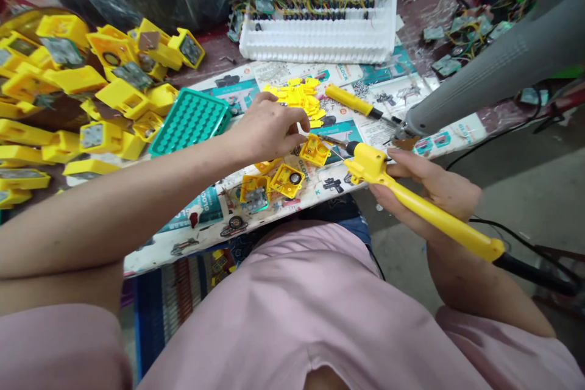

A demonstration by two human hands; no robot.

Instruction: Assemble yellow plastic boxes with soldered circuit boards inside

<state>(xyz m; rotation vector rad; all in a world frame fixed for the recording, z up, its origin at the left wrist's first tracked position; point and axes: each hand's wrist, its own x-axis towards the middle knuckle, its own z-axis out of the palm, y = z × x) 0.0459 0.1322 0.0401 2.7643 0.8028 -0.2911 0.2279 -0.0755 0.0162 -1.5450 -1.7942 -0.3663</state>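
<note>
My left hand [267, 131] reaches over the table with its fingers pinched together just above a small yellow plastic housing [315, 150]; what they pinch is too small to make out. My right hand [434, 192] grips a yellow soldering iron [411, 201] whose dark tip points left at that housing. Two more yellow housings [287, 180], one with a circuit board [256, 200], lie near the table's front edge.
A heap of yellow housings [82, 91] fills the left. A teal tray [189, 120], small yellow parts [297, 96], a yellow screwdriver [351, 101], a white rack [320, 39] with wired boards and a grey tool body [498, 67] surround the spot.
</note>
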